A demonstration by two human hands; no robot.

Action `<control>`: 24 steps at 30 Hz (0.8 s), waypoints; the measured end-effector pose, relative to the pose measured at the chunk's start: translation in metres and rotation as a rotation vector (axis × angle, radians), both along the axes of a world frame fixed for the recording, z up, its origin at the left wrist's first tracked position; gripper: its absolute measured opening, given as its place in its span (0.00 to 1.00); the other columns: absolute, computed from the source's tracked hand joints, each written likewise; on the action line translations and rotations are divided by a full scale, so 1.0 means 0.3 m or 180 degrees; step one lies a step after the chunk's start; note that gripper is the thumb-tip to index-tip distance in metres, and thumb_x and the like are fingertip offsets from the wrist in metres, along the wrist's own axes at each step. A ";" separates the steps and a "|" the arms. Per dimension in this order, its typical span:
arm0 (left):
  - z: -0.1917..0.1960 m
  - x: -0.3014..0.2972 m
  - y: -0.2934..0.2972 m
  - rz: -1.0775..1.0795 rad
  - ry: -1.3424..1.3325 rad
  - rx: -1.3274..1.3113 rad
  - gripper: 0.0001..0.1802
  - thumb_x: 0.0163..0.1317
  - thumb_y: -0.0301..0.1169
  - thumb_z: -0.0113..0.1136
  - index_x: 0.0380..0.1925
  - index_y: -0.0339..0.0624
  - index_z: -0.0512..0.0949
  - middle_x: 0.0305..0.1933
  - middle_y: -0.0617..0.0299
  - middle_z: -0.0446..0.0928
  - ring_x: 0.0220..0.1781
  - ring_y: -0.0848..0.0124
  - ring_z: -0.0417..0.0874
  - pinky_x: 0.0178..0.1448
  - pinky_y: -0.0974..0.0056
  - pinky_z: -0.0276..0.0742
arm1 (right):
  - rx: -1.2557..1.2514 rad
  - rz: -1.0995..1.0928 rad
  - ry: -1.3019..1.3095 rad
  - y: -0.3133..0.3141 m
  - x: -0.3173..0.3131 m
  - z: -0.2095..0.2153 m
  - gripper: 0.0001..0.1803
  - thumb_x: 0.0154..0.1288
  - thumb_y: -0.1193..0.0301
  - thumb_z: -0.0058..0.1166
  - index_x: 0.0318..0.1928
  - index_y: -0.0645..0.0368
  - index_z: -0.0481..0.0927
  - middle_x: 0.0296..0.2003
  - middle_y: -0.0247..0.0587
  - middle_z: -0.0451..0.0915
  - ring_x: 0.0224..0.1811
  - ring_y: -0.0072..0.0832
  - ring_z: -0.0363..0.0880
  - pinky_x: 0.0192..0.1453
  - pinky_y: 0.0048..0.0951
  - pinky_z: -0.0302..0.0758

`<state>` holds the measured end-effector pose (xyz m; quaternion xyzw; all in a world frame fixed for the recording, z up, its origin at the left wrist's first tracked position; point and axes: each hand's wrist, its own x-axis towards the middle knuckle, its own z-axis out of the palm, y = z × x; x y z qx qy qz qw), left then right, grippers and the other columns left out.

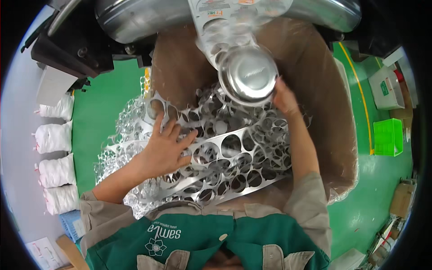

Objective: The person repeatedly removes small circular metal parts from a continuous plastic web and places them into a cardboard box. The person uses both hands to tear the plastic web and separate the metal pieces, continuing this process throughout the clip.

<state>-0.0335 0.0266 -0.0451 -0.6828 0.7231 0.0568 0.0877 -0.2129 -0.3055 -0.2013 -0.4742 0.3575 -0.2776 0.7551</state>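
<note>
Spread fingers point(173, 130) on punched metal strips point(234, 148)

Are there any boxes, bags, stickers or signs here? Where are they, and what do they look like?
Sticker: top middle, on the metal machine, white with orange patches.
White bags: left edge, four lumpy sacks in a column.
Green crate: right, on the floor.
White box: right, above the crate, with a green label.

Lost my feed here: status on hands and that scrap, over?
Left hand flat on punched metal scrap. Right hand at shiny round bowl, grip unclear. Scrap heaped in lined box.
</note>
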 end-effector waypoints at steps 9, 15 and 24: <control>0.001 -0.040 -0.051 -0.0763 0.0926 0.0920 0.30 0.49 0.36 0.56 0.56 0.50 0.66 0.31 0.56 0.69 0.37 0.59 0.72 0.44 0.59 0.63 | -0.3366 0.3020 0.3404 0.111 -0.032 -0.081 0.24 0.50 0.59 0.61 0.44 0.59 0.73 0.45 0.55 0.75 0.48 0.47 0.74 0.50 0.42 0.71; 0.276 -0.058 0.015 -0.0450 0.0474 -0.0196 0.21 0.39 0.24 0.54 0.39 0.50 0.78 0.36 0.61 0.69 0.40 0.60 0.71 0.47 0.58 0.65 | -0.1999 0.1846 0.0338 0.082 -0.036 0.553 0.18 0.56 0.63 0.57 0.42 0.62 0.73 0.34 0.37 0.78 0.35 0.25 0.76 0.39 0.26 0.73; 0.280 -0.058 0.078 -0.0582 0.0742 0.0044 0.19 0.42 0.25 0.53 0.39 0.43 0.76 0.40 0.60 0.71 0.42 0.64 0.72 0.51 0.59 0.65 | -0.1846 0.1411 0.2777 0.072 0.032 -0.162 0.35 0.49 0.55 0.62 0.51 0.67 0.69 0.38 0.51 0.79 0.45 0.47 0.76 0.47 0.44 0.71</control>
